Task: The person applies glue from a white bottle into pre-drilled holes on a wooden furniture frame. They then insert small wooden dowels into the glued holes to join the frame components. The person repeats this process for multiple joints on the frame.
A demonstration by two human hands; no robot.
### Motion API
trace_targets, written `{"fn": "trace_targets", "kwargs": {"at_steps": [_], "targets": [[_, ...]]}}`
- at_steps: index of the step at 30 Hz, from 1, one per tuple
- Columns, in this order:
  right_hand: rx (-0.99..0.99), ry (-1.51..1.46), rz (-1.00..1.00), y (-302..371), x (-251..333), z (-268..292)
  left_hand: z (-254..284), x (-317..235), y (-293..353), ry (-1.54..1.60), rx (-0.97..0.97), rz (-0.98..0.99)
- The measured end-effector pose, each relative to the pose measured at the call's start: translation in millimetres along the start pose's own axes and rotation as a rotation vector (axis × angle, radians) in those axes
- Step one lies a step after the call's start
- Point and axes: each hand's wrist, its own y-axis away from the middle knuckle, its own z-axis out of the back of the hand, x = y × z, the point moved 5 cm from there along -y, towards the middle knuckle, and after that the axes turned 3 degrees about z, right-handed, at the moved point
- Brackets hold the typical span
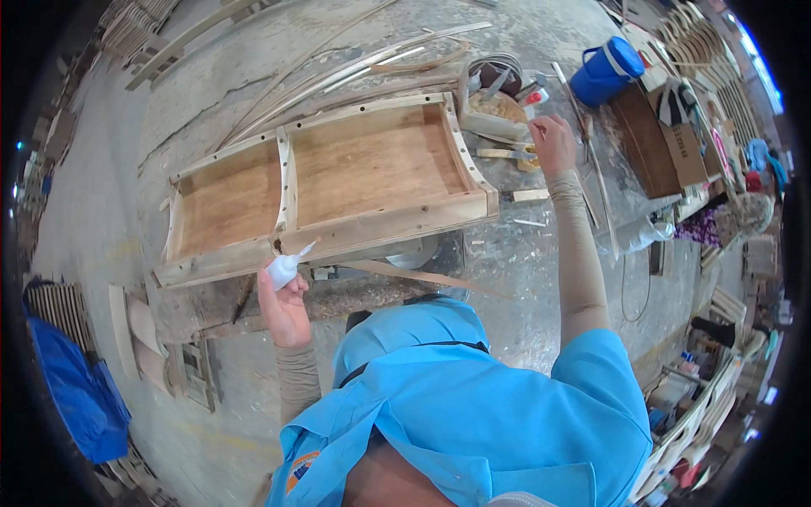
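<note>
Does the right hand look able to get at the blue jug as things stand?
Probably yes. The right hand is near the blue jug, and only thin wooden strips seem to lie between them, low enough to reach over. Whether it pinches something small is unclear.

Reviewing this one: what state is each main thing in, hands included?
Left hand: closed around a white bottle.
Bottle: tilted, nozzle pointing up and right in the picture.
Right hand: fingers curled; whether it holds anything is unclear.
Frame: divided in two, open side up.
Tub: open, with things inside.
Jug: lid on.
</note>
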Motion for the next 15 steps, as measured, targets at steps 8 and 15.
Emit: {"fn": "trace_targets", "kwargs": {"at_steps": [8, 15], "targets": [[0.509, 0.388, 0.313, -61, -13, -116, 4, -8, 9, -0.049, -0.104, -0.077], [0.701, 0.434, 0.265, -83, -20, -137, -2, -15, 15, -0.084, -0.194, -0.108]]}}
